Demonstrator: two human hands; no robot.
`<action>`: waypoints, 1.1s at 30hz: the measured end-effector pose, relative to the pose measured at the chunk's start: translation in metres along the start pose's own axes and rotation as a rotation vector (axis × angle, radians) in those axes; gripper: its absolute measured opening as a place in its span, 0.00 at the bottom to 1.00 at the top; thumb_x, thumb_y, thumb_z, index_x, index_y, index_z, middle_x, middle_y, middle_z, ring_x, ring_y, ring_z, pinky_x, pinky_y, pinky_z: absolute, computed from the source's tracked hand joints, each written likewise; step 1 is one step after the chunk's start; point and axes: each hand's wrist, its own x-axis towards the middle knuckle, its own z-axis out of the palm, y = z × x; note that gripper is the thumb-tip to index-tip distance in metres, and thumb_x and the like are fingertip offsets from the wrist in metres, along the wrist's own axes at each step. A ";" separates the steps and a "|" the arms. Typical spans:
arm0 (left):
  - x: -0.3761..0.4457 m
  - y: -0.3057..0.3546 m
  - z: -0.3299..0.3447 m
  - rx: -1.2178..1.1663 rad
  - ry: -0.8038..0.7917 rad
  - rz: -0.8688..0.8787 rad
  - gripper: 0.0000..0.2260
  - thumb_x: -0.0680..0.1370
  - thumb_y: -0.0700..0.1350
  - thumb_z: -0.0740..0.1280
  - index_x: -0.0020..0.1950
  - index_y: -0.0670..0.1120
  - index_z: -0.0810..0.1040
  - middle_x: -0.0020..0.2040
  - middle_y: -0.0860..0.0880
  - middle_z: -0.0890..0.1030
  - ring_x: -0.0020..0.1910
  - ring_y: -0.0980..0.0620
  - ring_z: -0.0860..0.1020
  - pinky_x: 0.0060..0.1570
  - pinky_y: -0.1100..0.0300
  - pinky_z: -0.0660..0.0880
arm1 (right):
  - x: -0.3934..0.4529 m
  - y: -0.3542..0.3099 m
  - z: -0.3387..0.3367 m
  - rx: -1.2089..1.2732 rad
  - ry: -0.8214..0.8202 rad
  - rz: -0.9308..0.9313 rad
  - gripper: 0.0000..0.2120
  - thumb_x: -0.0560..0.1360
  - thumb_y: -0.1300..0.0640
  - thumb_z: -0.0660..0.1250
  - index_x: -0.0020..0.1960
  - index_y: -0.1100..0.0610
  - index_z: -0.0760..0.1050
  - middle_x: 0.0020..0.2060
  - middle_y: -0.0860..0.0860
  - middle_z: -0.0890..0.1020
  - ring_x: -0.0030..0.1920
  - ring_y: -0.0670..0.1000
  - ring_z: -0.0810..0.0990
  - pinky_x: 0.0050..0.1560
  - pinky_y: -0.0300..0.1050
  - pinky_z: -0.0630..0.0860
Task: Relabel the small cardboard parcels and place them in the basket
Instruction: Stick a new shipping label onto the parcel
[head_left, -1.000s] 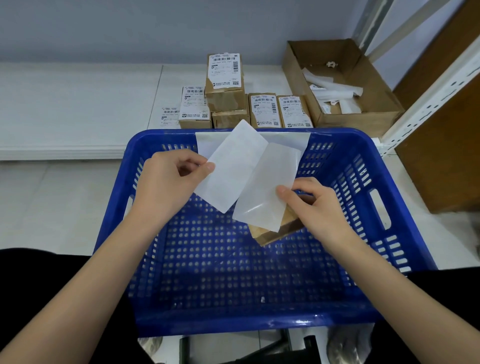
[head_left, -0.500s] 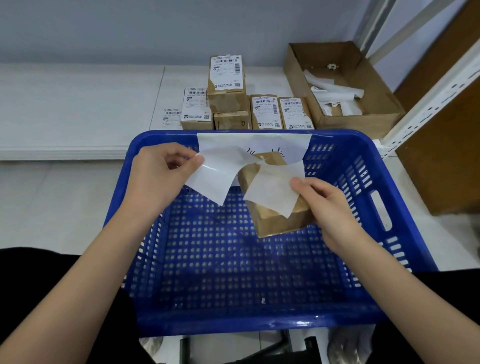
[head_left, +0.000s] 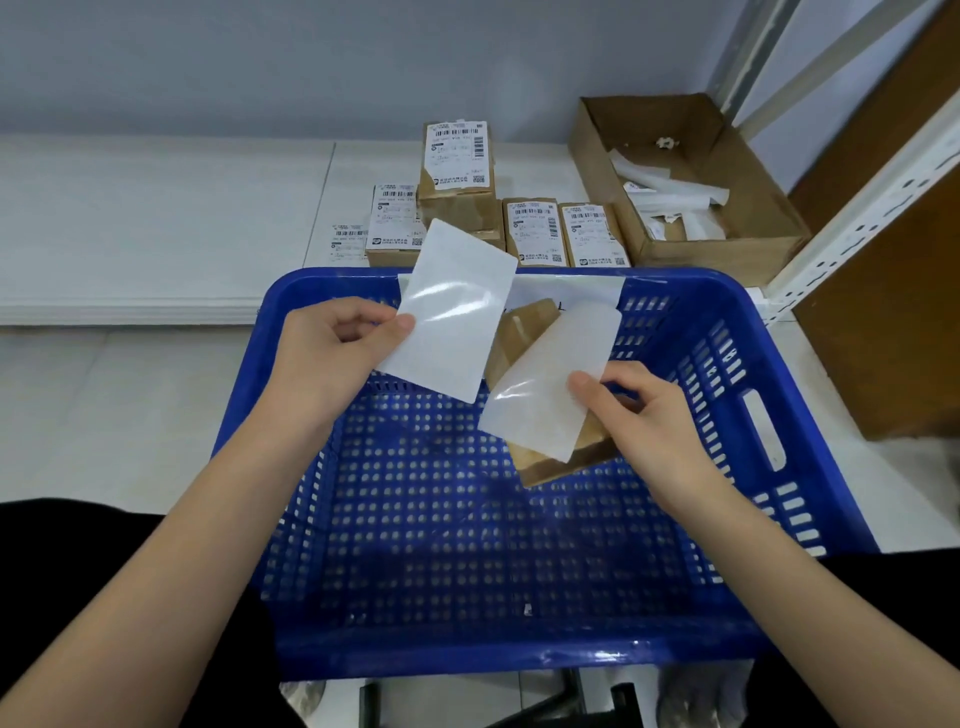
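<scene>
My left hand (head_left: 332, 358) pinches a white label sheet (head_left: 452, 312) by its left edge, lifted over the far rim of the blue basket (head_left: 519, 644). My right hand (head_left: 639, 415) holds a small brown cardboard parcel (head_left: 556, 457) above the basket's inside, with its thumb on a glossy translucent backing sheet (head_left: 550, 384) that lies across the parcel's top. The two sheets are apart. The parcel's upper end (head_left: 524, 322) shows between them. Several labelled cardboard parcels (head_left: 535, 234) stand on the white surface behind the basket.
An open cardboard box (head_left: 722, 249) with discarded backing strips sits at the back right. A white metal rack upright (head_left: 878, 197) and a brown panel (head_left: 893, 312) stand on the right. A white paper (head_left: 571, 288) hangs on the basket's far wall.
The two sheets have come fully apart. My left hand lifted the white label up and away, and my right hand moved the parcel with the backing sheet lower and right.
</scene>
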 end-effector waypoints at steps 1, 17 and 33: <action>-0.001 0.000 0.003 -0.018 -0.008 -0.021 0.02 0.75 0.45 0.72 0.44 0.48 0.82 0.42 0.50 0.83 0.36 0.62 0.80 0.36 0.71 0.73 | 0.000 0.000 0.000 0.002 -0.025 -0.020 0.03 0.75 0.53 0.68 0.44 0.50 0.81 0.54 0.48 0.79 0.51 0.47 0.80 0.53 0.43 0.78; -0.003 -0.008 0.027 -0.148 -0.199 -0.285 0.16 0.77 0.51 0.68 0.61 0.45 0.77 0.56 0.47 0.81 0.53 0.50 0.81 0.41 0.61 0.81 | -0.005 -0.003 0.001 0.059 -0.164 -0.204 0.08 0.70 0.51 0.67 0.45 0.53 0.81 0.53 0.49 0.79 0.53 0.43 0.79 0.52 0.36 0.76; -0.001 -0.005 0.042 -0.270 -0.202 -0.139 0.17 0.77 0.46 0.68 0.65 0.51 0.72 0.47 0.53 0.84 0.46 0.56 0.83 0.39 0.60 0.80 | -0.005 -0.013 -0.005 0.142 -0.160 -0.183 0.09 0.71 0.51 0.67 0.47 0.54 0.82 0.57 0.50 0.78 0.57 0.46 0.78 0.55 0.39 0.77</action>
